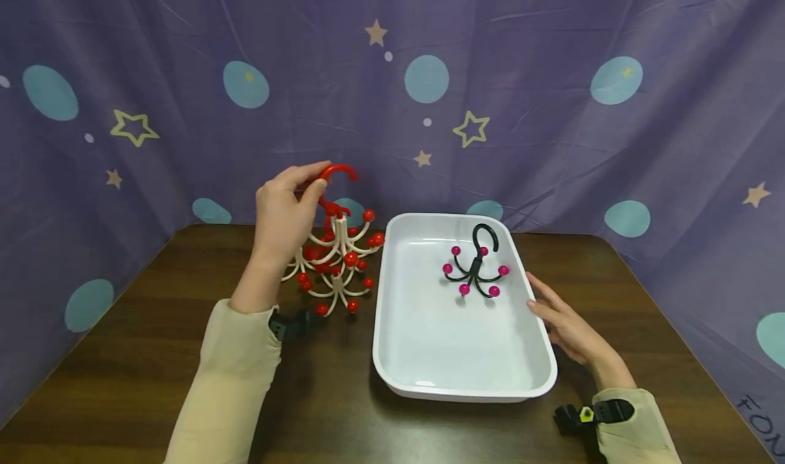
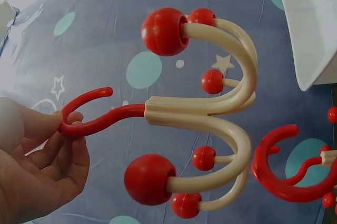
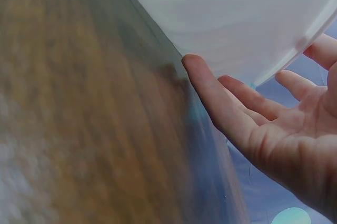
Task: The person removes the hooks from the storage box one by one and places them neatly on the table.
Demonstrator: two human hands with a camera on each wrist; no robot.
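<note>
My left hand [image 1: 285, 208] pinches the red hook of a cream multi-arm hook hanger [image 1: 341, 236] with red ball tips. In the left wrist view, thumb and fingers meet on the curved red hook [image 2: 87, 128], and the cream arms [image 2: 239, 148] spread away from the hand. Below the held one, more cream hook hangers [image 1: 336, 285] with red balls lie close together on the table. My right hand [image 1: 567, 328], fingers extended, touches the right side of a white tray [image 1: 441, 355]. Inside the tray stands a black hook hanger [image 1: 475, 268] with pink balls.
The dark wooden table [image 1: 331, 409] ends at a purple curtain [image 1: 527, 157] printed with stars and dots. Left of the tray, the red-and-cream hangers crowd near its rim, and another red hook [image 2: 263, 166] shows beside the held hanger in the left wrist view.
</note>
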